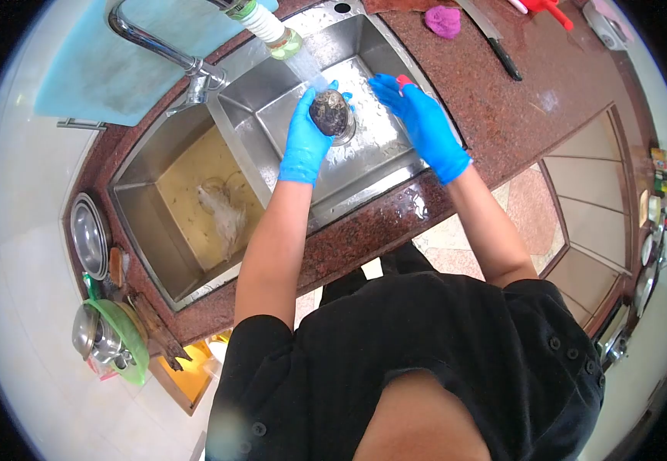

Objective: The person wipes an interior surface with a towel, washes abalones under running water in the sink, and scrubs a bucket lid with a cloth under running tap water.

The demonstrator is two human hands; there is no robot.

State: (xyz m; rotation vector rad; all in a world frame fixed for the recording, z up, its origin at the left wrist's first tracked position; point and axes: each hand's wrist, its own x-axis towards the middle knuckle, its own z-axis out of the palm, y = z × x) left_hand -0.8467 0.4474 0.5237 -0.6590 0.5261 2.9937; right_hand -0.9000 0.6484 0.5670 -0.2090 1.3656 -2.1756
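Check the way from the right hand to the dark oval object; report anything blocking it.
Nothing visible blocks the right hand from the dark oval object: open space above the sink basin separates them, though the left hand holds the object, fingertips at its upper edge.

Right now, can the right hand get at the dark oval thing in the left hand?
Probably yes: the right hand is near the dark oval thing in the left hand, over the same basin, nothing visible between. A small red item shows at that hand; can't tell if held.
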